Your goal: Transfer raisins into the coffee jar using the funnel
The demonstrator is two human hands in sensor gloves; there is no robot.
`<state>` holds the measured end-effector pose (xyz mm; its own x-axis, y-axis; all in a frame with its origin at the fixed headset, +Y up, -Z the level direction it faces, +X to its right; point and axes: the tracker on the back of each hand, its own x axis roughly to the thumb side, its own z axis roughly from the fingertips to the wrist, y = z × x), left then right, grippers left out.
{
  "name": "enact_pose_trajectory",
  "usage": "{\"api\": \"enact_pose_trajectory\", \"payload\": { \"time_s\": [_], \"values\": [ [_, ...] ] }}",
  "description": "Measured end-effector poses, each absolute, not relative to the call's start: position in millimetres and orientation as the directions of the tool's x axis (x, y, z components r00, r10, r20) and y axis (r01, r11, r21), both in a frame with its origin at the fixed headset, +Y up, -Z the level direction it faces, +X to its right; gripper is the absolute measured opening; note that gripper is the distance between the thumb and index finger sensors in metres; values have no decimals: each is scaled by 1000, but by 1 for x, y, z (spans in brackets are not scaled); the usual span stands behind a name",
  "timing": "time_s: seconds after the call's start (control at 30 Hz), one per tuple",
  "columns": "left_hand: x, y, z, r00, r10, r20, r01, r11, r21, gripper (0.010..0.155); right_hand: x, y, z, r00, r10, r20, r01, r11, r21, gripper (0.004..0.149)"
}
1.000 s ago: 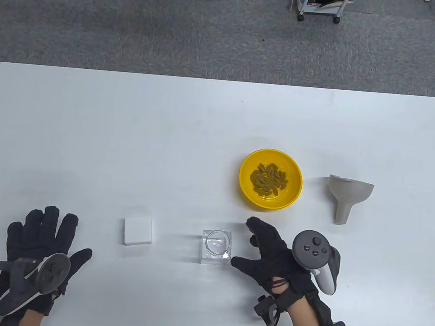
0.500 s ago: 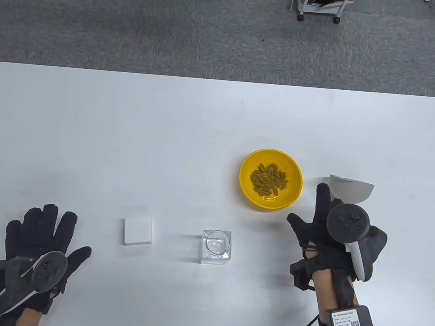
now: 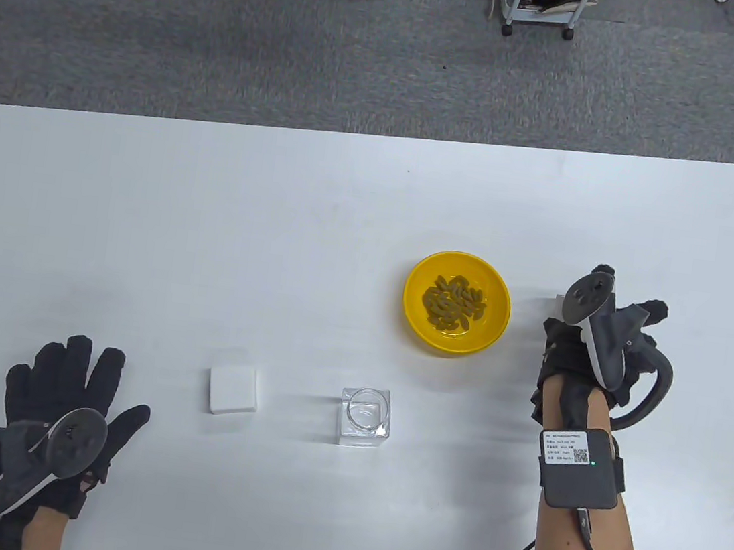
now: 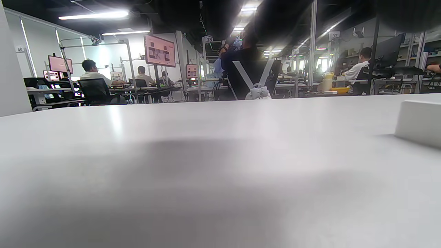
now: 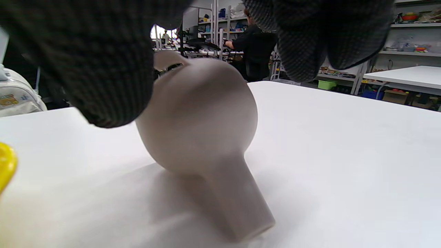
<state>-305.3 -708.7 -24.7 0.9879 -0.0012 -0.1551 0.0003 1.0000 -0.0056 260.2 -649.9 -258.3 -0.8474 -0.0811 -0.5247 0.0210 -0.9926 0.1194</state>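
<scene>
Table view: 1 funnel (image 5: 200,117), 1 bowl (image 3: 456,302), 1 jar (image 3: 364,416)

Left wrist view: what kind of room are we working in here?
Probably a shared lab or data-collection floor, not a kitchen: rows of desks with seated people, wall screens, numbered station signs, and in the table view grey carpet with a wheeled cart.

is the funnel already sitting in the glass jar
No, the funnel lies on its side on the table under the right hand, while the glass jar stands apart with nothing in it.
</scene>
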Motion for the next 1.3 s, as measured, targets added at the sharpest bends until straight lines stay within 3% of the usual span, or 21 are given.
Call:
{"api": "enact_pose_trajectory", "payload": {
  "time_s": [0.2, 0.33, 0.6, 0.7, 1.07, 1.3],
  "values": [
    [-306, -710, -28, 988, -6, -152, 3, 1000, -19, 85, 269, -669, -269, -840, -18, -542, -59, -990, 126, 78],
    [-306, -709, -29, 988, 3, -152, -6, 1000, -22, 85, 267, -675, -269, -849, 44, -527, -91, -994, 63, 66],
    [-305, -710, -29, 989, 0, -146, -3, 1000, -18, 85, 264, -662, -250, -874, 67, -481, -107, -993, 56, 56],
    [-304, -710, -29, 990, -1, -144, -1, 1000, -16, 85, 259, -649, -233, -904, 83, -419, -94, -996, 5, 51],
    [-302, -708, -22, 991, -22, -134, 24, 1000, 9, 85, 230, -608, -169, -946, 283, -158, -257, -952, -167, 51],
    [-299, -708, -19, 990, -41, -132, 43, 999, 8, 84, 196, -589, -131, -923, 381, 45, -382, -900, -209, 51]
  ]
}}
